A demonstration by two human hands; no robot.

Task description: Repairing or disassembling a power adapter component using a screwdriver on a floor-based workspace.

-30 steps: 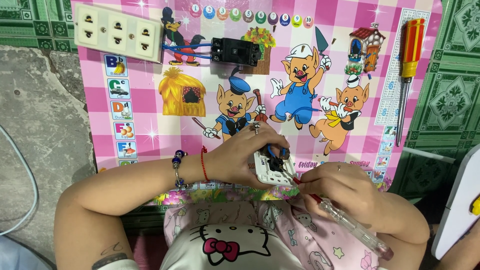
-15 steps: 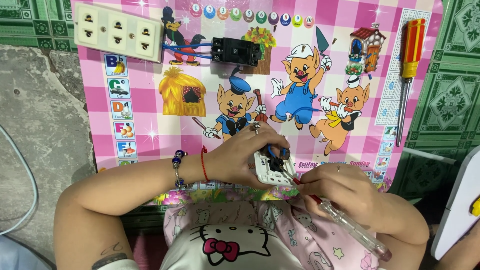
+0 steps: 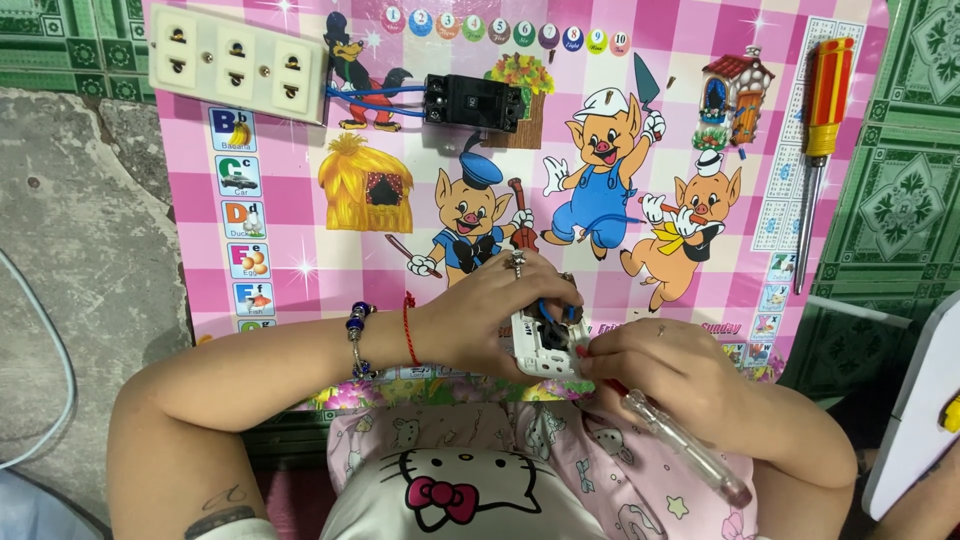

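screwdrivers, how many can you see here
2. A red and yellow screwdriver lies at the mat's right edge; a clear-handled screwdriver is in the right hand, tip at the white socket held by the left hand.

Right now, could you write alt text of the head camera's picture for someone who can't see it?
A left hand holds a small white socket while the right hand works a clear-handled screwdriver into it, over a pink cartoon mat.

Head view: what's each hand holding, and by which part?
Left hand grips the white socket module by its sides; right hand holds the clear-handled screwdriver near its shaft end.
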